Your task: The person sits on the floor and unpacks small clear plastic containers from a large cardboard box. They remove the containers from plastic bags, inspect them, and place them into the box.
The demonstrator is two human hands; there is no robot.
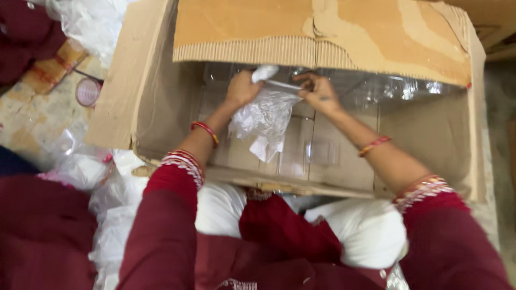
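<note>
Both my arms, in dark red sleeves with bangles, reach into a large open cardboard box (156, 96). My left hand (242, 88) grips the top left of a crumpled clear plastic bag (264, 122) with something white bunched in it. My right hand (318, 91) pinches the same bag's top edge on the right. The bag hangs between my hands, above the box's floor. Clear plastic packs (376, 88) lie along the box's far wall under the torn top flap (322, 32).
White stuffed bundles (365, 231) rest on my lap below the box's near edge. More clear plastic bags (80, 166) lie at the left on the floor, beside a small round lid (88, 92). Another person's dark red cloth (21, 32) is at the top left.
</note>
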